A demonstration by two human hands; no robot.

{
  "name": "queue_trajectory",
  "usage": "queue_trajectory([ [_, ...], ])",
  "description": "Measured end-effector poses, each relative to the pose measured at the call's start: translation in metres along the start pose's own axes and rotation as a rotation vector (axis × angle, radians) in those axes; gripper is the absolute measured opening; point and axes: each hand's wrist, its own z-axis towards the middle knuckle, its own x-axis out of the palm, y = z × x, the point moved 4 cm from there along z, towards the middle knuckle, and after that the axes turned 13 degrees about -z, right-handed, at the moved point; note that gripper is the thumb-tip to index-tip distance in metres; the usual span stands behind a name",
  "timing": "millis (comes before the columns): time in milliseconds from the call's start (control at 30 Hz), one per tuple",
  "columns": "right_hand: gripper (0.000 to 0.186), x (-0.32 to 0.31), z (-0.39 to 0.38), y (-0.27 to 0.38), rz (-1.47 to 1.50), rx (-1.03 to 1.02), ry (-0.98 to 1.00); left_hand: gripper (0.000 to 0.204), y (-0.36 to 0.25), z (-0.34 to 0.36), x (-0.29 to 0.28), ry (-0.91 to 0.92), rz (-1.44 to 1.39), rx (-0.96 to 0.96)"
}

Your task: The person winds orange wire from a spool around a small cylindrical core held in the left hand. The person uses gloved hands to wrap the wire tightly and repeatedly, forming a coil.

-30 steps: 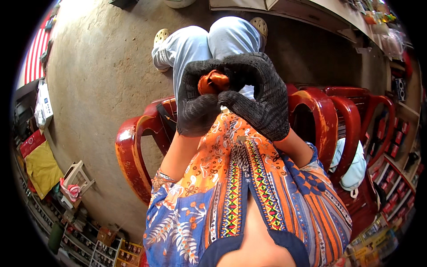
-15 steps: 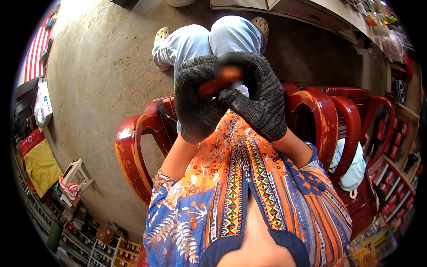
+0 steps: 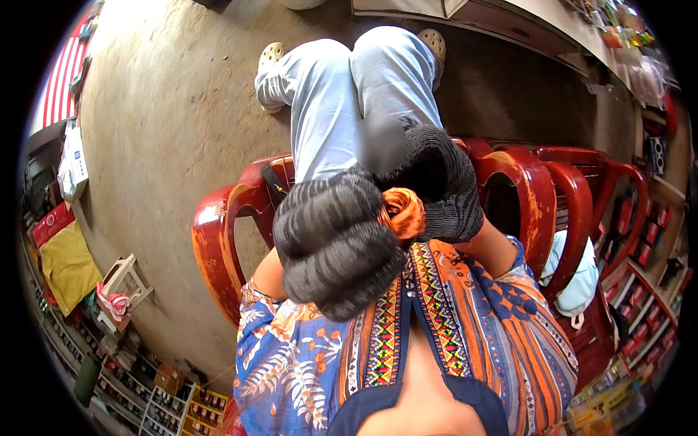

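Observation:
My left hand (image 3: 336, 243), in a dark grey-black knitted glove, is curled large in the lower middle over my shirt, fingers wrapped round a shiny orange twisted bundle (image 3: 400, 214), which pokes out at its right side. My right hand (image 3: 443, 182), in a matching glove, sits just right of and behind the bundle with fingers curved round; a blurred grey patch hides the area above it, and what it grips is unclear. Both hands are above my lap, with light blue trousers (image 3: 323, 109) behind them and a patterned orange and blue shirt (image 3: 291, 363) below.
Red chair arms (image 3: 218, 225) flank me, with more red chairs (image 3: 567, 189) to the right and a pale blue cloth bag (image 3: 571, 298) on one. A small plastic stool (image 3: 123, 287), yellow cloth (image 3: 65, 261) and goods racks are at left; a counter (image 3: 494, 33) and shelves are at right.
My left hand has turned over and moved down toward my chest with the orange bundle, its finger backs now facing up. My right hand has shifted down and to the right.

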Motion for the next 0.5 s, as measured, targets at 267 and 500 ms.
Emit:
queue_trajectory([
  [267, 0.028, -0.004, 0.01, 0.003, -0.012, -0.07, 0.121, 0.047, 0.003, -0.007, 0.005, -0.078, 0.002, 0.107],
  [500, 0.025, -0.009, 0.009, 0.003, -0.118, -0.103, 0.095, 0.045, 0.01, -0.007, 0.009, -0.111, -0.005, 0.14],
])
